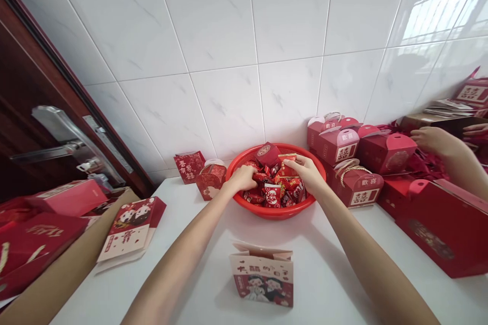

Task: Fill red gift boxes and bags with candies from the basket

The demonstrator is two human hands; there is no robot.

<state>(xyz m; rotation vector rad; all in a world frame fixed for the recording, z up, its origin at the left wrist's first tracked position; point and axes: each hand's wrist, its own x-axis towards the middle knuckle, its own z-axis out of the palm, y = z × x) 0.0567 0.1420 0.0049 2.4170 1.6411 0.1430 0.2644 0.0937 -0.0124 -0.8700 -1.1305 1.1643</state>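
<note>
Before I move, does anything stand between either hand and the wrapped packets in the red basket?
Nothing visible does: the left hand and the right hand both reach inside the rim of the red basket, right at the wrapped packets.

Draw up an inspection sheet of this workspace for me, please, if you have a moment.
Surface: white table, set by a tiled wall.
Job's things: red basket holding wrapped sweets; printed box standing in front, flaps up.
Clutter: red gift boxes crowded at right; second printed box at left.
Hands: left hand among the wrapped sweets; right hand at a gold-and-red packet, grip unclear.
Cables: nothing seen.
Surroundings: dark red door at left; another person's hand at right.
</note>
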